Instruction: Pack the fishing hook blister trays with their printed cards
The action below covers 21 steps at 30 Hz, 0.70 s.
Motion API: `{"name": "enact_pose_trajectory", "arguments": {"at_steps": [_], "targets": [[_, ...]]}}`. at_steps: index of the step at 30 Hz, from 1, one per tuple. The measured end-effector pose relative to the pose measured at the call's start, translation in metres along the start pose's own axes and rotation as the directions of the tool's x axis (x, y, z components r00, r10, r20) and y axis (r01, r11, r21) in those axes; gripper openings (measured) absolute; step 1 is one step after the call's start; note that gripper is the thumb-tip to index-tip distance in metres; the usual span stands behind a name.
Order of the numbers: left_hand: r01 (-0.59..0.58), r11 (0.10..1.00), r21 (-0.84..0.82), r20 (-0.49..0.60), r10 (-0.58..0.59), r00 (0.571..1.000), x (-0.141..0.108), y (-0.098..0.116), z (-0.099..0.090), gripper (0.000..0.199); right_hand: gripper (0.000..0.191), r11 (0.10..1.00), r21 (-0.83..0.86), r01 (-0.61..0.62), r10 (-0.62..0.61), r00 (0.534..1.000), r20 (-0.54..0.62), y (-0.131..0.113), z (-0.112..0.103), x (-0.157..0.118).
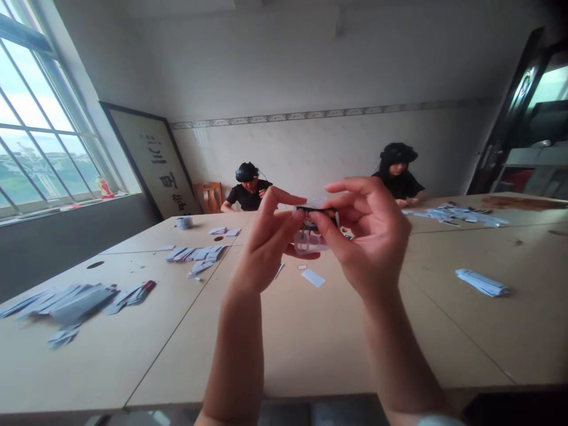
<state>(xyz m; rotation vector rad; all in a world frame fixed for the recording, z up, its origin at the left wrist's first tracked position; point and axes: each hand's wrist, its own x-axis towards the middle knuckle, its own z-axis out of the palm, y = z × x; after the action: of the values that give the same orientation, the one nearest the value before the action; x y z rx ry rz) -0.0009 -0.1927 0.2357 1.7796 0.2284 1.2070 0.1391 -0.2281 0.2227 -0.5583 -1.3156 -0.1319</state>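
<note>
Above the middle of the table, both hands hold a small clear plastic box [306, 242] with a dark printed piece [326, 219] along its upper part. My left hand [270, 231] grips the left side, thumb on the front and fingers behind. From the right, my right hand [368, 231] presses its thumb against the dark piece, and its other fingers curl around the back. What those fingers touch behind the box is hidden. A white slip of card [313, 278] and a tiny framed label [302, 267] lie on the table below.
Flat paper pieces [84, 305] are heaped at left, with more stacks [197, 254] beyond. A folded bundle [481, 283] lies at right, near a spread pile [457, 214]. Two people [248, 186] [397, 171] sit across the table [310, 355].
</note>
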Motion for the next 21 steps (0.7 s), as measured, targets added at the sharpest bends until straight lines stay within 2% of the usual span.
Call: {"name": "enact_pose_trajectory", "arguments": {"at_steps": [21], "targets": [[0.022,1.000,0.011,-0.003,-0.022,1.000,0.0000,-0.0002,-0.0008,0.013,0.028,0.988,0.130,-0.078,0.072,0.996,0.049,0.0028,-0.0009,0.0015]]}}
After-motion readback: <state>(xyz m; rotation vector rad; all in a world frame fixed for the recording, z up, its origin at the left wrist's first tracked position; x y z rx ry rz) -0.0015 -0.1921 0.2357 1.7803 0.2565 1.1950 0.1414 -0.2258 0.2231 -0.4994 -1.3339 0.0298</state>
